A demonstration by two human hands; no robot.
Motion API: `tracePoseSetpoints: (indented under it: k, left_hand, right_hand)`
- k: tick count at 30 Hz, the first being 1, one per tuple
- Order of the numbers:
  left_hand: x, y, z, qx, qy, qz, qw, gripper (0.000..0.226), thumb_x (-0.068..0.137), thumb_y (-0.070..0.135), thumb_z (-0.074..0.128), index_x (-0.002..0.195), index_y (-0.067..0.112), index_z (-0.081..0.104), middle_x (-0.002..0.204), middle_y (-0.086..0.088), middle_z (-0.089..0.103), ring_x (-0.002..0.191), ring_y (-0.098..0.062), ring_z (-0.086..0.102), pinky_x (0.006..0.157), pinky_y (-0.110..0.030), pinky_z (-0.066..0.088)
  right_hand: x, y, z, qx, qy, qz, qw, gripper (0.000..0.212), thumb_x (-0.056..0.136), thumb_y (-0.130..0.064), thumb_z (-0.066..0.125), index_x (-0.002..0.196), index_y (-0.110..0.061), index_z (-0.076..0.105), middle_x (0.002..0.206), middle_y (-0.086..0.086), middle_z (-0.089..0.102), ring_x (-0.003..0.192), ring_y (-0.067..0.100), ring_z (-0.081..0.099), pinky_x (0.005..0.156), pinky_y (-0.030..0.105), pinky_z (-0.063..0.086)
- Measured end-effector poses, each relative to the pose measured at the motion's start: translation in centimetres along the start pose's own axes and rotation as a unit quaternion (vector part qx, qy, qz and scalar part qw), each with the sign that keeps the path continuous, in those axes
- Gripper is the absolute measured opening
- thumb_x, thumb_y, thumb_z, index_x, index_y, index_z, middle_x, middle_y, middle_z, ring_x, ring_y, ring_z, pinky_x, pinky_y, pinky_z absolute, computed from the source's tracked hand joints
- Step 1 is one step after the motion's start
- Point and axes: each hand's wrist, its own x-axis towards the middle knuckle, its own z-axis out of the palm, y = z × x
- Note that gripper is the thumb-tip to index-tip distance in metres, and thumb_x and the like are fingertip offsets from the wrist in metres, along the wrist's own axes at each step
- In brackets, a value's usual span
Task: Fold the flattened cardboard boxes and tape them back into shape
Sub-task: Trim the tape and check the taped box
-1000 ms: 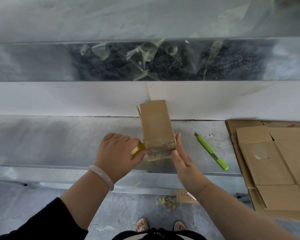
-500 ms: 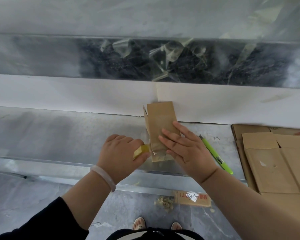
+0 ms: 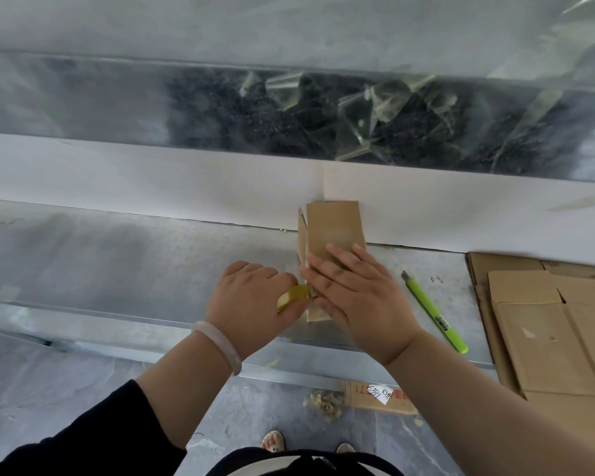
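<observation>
Black cloth, a sleeve (image 3: 83, 441), covers the person's left arm up to the forearm, and two sandalled feet (image 3: 272, 443) stand on the grey floor (image 3: 66, 389) below. Just past the feet lie a scrap of cardboard (image 3: 361, 395) with a white label and a small clump of crumpled tape (image 3: 323, 403). A pale bracelet (image 3: 217, 345) sits on the left wrist. Over the near edge of the grey table (image 3: 117, 262), the left hand (image 3: 251, 300) is curled round a yellow tape roll (image 3: 294, 295), held right against the box's lower left corner. The right hand (image 3: 354, 293) lies flat on the box (image 3: 334, 228), fingers straight and spread, pressing its top face. The box is narrow and brown, lying lengthwise away from the person near the table's middle, its far end against the white wall strip (image 3: 152, 180). To its right, apart from it, lies a green knife (image 3: 437, 314), and further right a stack of flat boxes (image 3: 547, 338) overhangs the table edge. Beyond the strip, clear tape strips (image 3: 375, 115) cling to a dark band.
</observation>
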Motion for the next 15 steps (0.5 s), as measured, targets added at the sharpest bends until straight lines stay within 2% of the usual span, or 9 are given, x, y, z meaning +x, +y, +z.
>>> tracePoseSetpoints:
  k: [5,11,15]
  left_hand:
    - [0.0,0.3,0.2,-0.016,-0.002,0.001,1.0,0.04,0.089,0.061,0.046,0.08,0.028,0.067,0.063,0.011,0.061,0.062,-0.012,0.06,0.075,-0.03,0.045]
    - [-0.2,0.1,-0.2,-0.03,-0.01,-0.011,0.999,0.042,0.087,0.061,0.043,0.084,0.028,0.068,0.067,0.01,0.063,0.067,-0.013,0.062,0.077,-0.03,0.044]
    - [-0.3,-0.1,-0.7,-0.048,-0.029,-0.024,0.998,0.051,0.087,0.07,0.034,0.091,0.031,0.067,0.075,0.012,0.066,0.074,-0.012,0.064,0.08,-0.029,0.044]
  right_hand:
    - [-0.3,0.2,0.8,-0.012,0.036,-0.01,0.999,0.033,0.096,-0.035,0.055,0.126,-0.026,0.067,0.132,-0.007,0.063,0.126,0.023,0.057,0.106,0.043,0.044]
    - [-0.1,-0.2,1.3,0.048,0.067,0.051,0.995,0.032,0.09,-0.046,0.063,0.114,-0.027,0.074,0.124,-0.008,0.067,0.124,0.019,0.058,0.106,0.042,0.043]
    - [0.1,-0.3,1.4,0.053,0.068,0.048,0.995,0.028,0.092,-0.038,0.063,0.115,-0.026,0.073,0.124,-0.009,0.067,0.123,0.02,0.059,0.106,0.04,0.042]
